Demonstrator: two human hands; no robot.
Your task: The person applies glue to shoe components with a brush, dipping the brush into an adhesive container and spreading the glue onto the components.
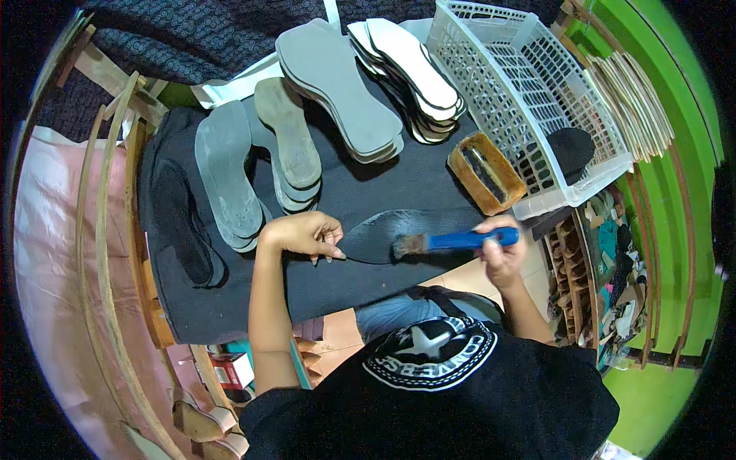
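A black insole [365, 239] lies flat on the dark-covered table, and a wet-looking sheen covers part of its surface. At its left tip, my left hand [307, 234] pinches the edge between thumb and fingers. My right hand [502, 257] is closed round the blue handle of a paintbrush [452, 241]. The brush is held nearly level, pointing left, and its worn bristles rest on the insole near the middle. Beyond my right hand stands a brown-stained rectangular tub [500, 188] with a bar across its opening.
Stacks of grey insoles [337, 92] and white insoles [410, 65] lie at the table's far side. More grey insoles [222, 165] and black insoles [180, 222] lie to the left. A white plastic crate [491, 100] with a dark piece inside stands at the right.
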